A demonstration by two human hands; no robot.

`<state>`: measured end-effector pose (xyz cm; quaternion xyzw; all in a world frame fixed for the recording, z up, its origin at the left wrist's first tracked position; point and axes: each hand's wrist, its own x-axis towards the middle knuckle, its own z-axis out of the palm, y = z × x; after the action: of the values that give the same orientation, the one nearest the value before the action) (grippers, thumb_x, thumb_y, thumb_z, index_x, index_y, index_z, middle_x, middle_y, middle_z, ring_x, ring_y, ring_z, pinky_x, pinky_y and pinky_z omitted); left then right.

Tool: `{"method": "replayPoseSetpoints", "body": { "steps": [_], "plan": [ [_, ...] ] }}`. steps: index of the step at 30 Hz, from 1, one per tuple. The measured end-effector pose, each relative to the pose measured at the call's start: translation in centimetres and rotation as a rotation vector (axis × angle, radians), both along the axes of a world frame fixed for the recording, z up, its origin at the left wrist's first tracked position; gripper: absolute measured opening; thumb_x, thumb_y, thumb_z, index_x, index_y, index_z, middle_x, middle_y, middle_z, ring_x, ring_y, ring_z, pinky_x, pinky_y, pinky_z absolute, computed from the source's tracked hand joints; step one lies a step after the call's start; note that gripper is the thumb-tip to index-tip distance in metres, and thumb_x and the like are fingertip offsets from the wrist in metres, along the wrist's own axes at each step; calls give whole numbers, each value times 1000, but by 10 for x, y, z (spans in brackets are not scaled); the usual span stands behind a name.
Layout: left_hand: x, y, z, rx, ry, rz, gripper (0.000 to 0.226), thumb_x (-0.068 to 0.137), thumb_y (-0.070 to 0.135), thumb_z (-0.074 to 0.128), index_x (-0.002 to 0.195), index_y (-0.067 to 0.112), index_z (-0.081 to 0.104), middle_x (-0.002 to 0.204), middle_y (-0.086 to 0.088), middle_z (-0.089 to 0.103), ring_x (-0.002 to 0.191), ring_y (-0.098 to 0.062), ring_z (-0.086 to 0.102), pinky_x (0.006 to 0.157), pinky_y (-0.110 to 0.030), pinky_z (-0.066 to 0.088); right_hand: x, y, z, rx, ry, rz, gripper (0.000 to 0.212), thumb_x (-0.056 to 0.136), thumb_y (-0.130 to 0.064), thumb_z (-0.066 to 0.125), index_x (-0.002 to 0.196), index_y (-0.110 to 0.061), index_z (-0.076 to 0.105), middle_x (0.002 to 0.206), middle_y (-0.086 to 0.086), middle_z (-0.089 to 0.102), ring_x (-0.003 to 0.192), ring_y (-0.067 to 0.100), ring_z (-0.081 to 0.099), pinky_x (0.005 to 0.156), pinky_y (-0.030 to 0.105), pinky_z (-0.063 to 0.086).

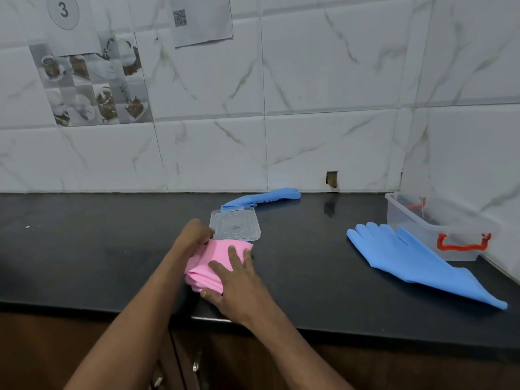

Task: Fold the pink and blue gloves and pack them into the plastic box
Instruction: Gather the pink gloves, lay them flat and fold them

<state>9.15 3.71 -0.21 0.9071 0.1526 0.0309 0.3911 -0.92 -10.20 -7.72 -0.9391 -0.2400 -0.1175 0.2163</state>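
Note:
A folded pink glove bundle [209, 263] lies on the black counter [309, 271] near its front edge. My left hand [195, 232] pinches the bundle's far left corner. My right hand [236, 280] presses flat on its top, thumb against the near edge. One blue glove [416, 260] lies spread flat at the right, fingers pointing away. A second blue glove [264, 199] lies along the wall at the back. The clear plastic box [439, 223] with red handles stands open in the right corner. Its clear lid [235, 224] lies just behind the pink bundle.
White tiled walls close off the back and the right side. A small hole [332, 179] sits in the wall at counter level. Brown cabinet doors with metal handles [197, 361] hang below the counter edge.

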Motion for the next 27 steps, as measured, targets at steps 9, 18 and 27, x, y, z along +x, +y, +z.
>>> {"method": "replayPoseSetpoints", "body": {
  "steps": [9,18,27],
  "plan": [
    [-50,-11,9,357,-420,-301,27,99,22,51,113,11,71,116,-10,71,106,-25,65,95,-32,47,12,-2,9,-15,80,112,57,95,-44,45,148,-37,24,163,9,-3,145,39,-17,117,55,7],
    [-69,9,-52,621,-163,-469,63,96,48,6,154,25,2,165,-1,4,152,-22,-4,120,-49,-2,-12,4,14,-119,59,95,77,85,-55,41,153,-32,12,158,14,-22,144,38,-22,117,56,-2],
    [-62,-14,-55,758,-122,-356,61,100,55,11,155,33,-2,165,2,-5,151,-21,-11,119,-50,-7,-26,-69,43,327,57,-90,39,87,-10,56,127,-12,60,125,11,61,115,28,57,100,30,41]
  ]
}}
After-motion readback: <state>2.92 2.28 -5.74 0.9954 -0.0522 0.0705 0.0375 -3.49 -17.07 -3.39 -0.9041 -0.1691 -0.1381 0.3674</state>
